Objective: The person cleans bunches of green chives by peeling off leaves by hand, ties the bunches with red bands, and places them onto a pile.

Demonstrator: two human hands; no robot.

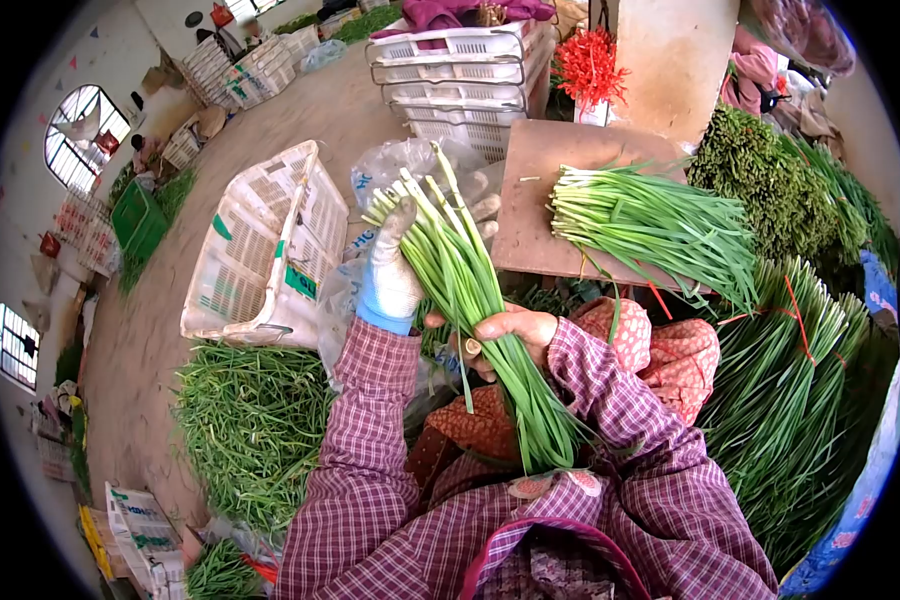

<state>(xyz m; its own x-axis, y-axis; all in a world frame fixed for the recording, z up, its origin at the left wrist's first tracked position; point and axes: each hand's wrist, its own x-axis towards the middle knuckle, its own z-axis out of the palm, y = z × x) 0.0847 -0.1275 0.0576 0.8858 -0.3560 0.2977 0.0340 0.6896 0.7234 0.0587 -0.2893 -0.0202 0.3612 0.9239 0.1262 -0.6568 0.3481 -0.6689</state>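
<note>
A bunch of garlic chives (460,270) slants across the middle in front of my body, pale stalk ends up and to the left, green leaves down towards my lap. My left hand (394,268), in a white glove with a blue cuff, is closed around the stalk side. Lower down, my bare right hand (515,330) grips the leafy part. A small round, wooden-looking end (472,347) shows by the right fingers; the rest of it is hidden. A few stalks stick up above the others. Another bunch of chives (650,220) lies on the brown board (522,222) ahead to the right.
Left of me stands a white plastic crate (270,250), with a heap of loose greens (255,430) nearer. Stacked crates (460,85) and red ties (588,70) are ahead. Tied chives (780,400) fill the right side, below dark green bundles (770,185). A person (750,70) sits at the upper right.
</note>
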